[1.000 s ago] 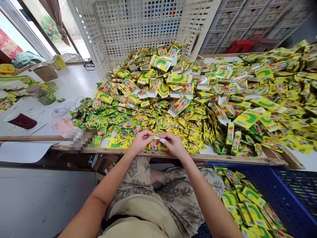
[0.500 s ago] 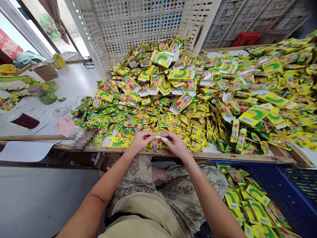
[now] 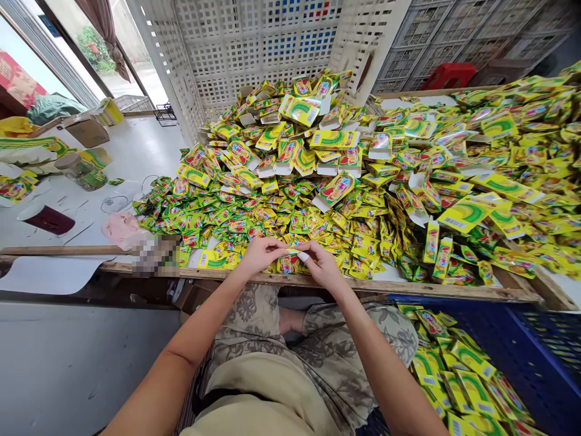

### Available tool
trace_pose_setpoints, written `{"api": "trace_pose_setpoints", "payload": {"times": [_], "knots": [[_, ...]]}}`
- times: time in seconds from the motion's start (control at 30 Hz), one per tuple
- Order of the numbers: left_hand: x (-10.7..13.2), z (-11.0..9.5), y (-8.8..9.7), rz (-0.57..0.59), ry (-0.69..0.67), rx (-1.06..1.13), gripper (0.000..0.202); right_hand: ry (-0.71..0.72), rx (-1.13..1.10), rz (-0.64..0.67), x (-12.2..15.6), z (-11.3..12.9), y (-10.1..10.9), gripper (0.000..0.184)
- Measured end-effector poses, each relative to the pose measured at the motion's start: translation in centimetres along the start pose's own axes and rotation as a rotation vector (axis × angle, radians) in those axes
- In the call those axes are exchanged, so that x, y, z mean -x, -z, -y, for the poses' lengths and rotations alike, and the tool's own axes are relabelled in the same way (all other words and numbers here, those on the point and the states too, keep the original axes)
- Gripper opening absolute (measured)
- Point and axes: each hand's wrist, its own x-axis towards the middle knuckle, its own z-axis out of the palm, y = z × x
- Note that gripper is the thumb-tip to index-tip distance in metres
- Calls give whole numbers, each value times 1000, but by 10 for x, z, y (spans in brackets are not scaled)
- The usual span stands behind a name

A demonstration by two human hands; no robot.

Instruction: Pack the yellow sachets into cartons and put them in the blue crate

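Note:
My left hand (image 3: 262,255) and my right hand (image 3: 323,264) meet at the near edge of the wooden-rimmed table (image 3: 408,289). Both pinch one small yellow and green packet (image 3: 289,259) between their fingertips. Just beyond them lies a big heap of small sachets (image 3: 272,218). Behind that heap rests a pile of yellow and green cartons (image 3: 299,145), some with open flaps.
A blue crate (image 3: 540,357) at my lower right holds several filled cartons (image 3: 458,375). White lattice crates (image 3: 254,48) stand behind the table. To the left lie a pink cloth (image 3: 118,229), a dark red cup (image 3: 45,219) and a jar (image 3: 79,171). My knees sit under the table edge.
Both hands stay together on the same packet, with only small finger movements. The view has shifted slightly.

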Motion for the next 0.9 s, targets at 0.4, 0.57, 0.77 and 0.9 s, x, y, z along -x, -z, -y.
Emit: {"api": "trace_pose_setpoints", "payload": {"times": [0.4, 0.57, 0.77, 0.9], "knots": [[-5, 3, -6, -17, -65, -150, 24, 20, 80, 4, 2, 0, -1, 15], [-5, -1, -5, -2, -30, -127, 24, 38, 119, -1, 3, -1, -2, 17], [-7, -1, -16, -158, 44, -184, 23, 77, 226, -39, 2, 0, -6, 17], [-4, -2, -8, -60, -7, -105, 24, 75, 171, -4, 3, 0, -5, 18]]}}
